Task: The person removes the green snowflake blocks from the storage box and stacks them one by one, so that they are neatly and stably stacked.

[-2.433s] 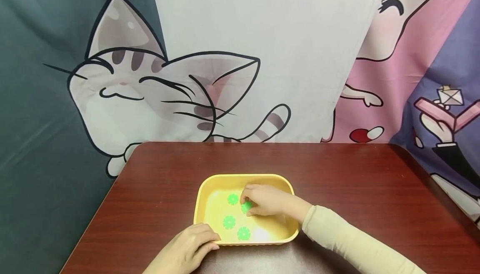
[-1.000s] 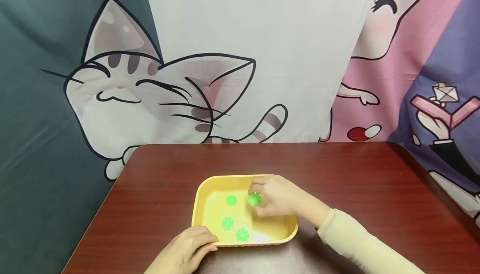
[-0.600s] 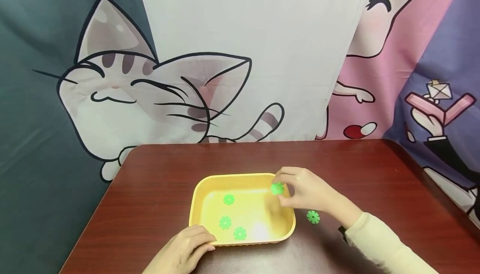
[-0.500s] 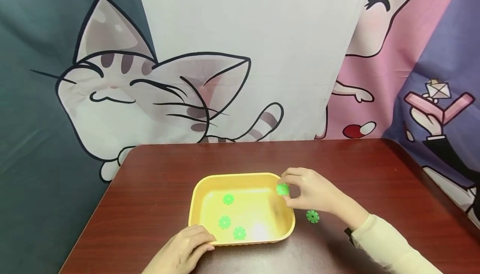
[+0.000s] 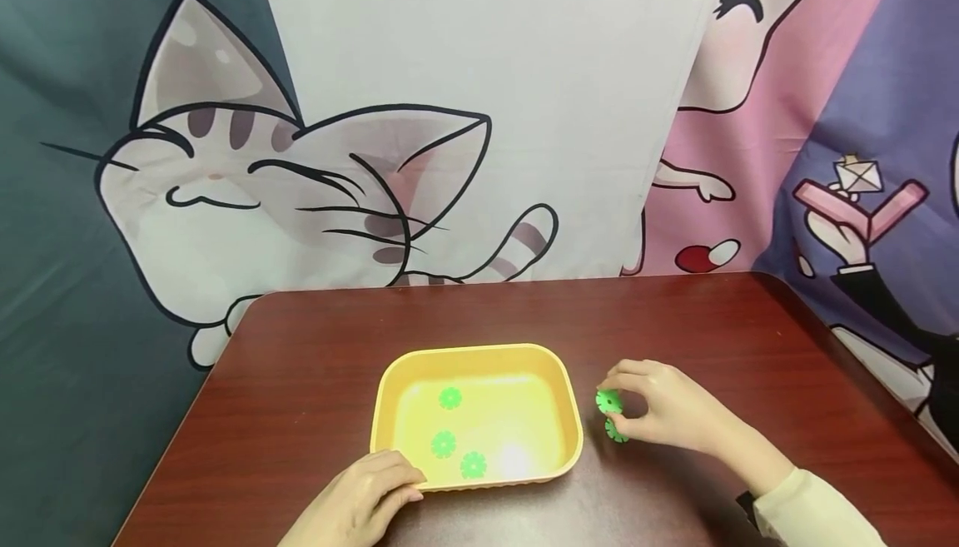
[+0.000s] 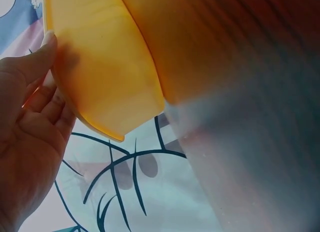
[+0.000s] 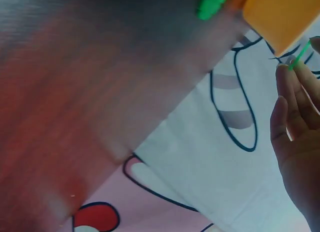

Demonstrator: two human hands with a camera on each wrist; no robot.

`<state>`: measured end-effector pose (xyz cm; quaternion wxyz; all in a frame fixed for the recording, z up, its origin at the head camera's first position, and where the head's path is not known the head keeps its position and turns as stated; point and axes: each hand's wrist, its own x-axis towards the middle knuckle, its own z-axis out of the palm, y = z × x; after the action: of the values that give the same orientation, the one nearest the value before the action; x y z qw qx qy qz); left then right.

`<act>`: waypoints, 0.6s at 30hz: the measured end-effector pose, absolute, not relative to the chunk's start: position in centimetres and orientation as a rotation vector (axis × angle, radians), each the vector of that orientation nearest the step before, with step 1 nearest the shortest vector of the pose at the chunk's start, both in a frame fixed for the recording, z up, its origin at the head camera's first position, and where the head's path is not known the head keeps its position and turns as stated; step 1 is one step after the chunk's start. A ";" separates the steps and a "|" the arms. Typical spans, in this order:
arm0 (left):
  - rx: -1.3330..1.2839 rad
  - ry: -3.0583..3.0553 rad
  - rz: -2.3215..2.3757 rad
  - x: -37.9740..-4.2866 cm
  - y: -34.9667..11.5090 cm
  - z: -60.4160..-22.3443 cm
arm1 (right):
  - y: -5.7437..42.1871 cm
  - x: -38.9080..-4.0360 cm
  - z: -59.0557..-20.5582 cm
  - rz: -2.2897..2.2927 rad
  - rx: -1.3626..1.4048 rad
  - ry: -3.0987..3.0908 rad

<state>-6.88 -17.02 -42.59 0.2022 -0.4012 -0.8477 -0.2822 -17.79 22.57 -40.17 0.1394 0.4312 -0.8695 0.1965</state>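
Observation:
My right hand (image 5: 667,405) pinches a green notched plastic disc (image 5: 608,400) between thumb and fingers, just right of the yellow tray (image 5: 479,364). Beneath it, partly covered, another green disc (image 5: 616,432) lies on the table. The right wrist view shows the pinched disc (image 7: 300,54) edge-on, at the fingertips. My left hand (image 5: 367,497) grips the tray's near left corner; in the left wrist view its thumb presses one side of the tray wall (image 6: 105,57), fingers on the other. Three more discs lie flat inside: one at the back (image 5: 449,398), two nearer the front (image 5: 444,445).
The dark red wooden table (image 5: 315,380) carries the tray near its front middle. Behind it hangs a cloth backdrop (image 5: 419,31) printed with a cartoon cat and other figures.
The right hand has lifted a green disc from the tray and carried it right, over the rim, to beside the other disc on the table. The left hand keeps its grip.

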 end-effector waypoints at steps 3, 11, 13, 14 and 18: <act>-1.115 -2.362 -0.779 -6.8 -17.0 -42.7 | 23.1 -17.6 -41.0 0.528 1.240 -2.551; -1.108 -2.365 -0.775 -6.8 -17.0 -42.7 | 24.0 -17.3 -43.2 0.365 1.282 -2.504; -1.104 -2.369 -0.779 -6.8 -17.0 -42.6 | 24.0 -17.3 -43.5 0.319 1.287 -2.482; -1.103 -2.371 -0.781 -6.8 -17.0 -42.6 | 24.0 -17.3 -43.7 0.302 1.290 -2.474; -1.099 -2.371 -0.786 -6.8 -16.9 -42.5 | 24.1 -17.4 -44.0 0.260 1.295 -2.460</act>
<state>-6.75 -16.93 -42.54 0.2047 -0.3941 -0.8505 -0.2819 -17.40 24.09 -43.98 0.1737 0.4566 -0.8677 0.0916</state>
